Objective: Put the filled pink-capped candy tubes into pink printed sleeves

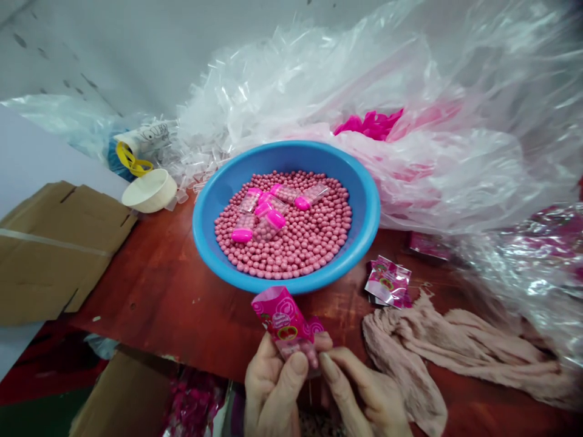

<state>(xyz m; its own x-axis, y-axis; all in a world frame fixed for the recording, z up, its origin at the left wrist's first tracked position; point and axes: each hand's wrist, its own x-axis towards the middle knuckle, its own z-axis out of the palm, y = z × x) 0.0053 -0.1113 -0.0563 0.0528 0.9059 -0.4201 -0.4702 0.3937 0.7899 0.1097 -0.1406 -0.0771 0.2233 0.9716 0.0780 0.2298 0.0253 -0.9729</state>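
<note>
The left hand and the right hand were close together just in front of the near rim of a blue plastic basin. Between them they held a pink printed sachet upright, with small pink contents showing through its clear lower end. The left thumb pressed against the front of the sachet, with the other left fingers curled behind it, while the right fingers pinched shut on its lower edge; neither hand was open.

Inside the basin lay a mound of pink candy balls, with several clear capsules with magenta caps resting on top. To the right of the basin, a small stack of foil sachets lay on a red-brown wooden table, and a crumpled beige mesh fabric lay further toward the near edge. Behind the basin rose a heap of clear plastic bags, with a bunch of magenta pieces among them and loose clear tubes spilling beyond its far left side. To the left of the basin stood a cream bowl, near a yellow strap and a cardboard box flap
</note>
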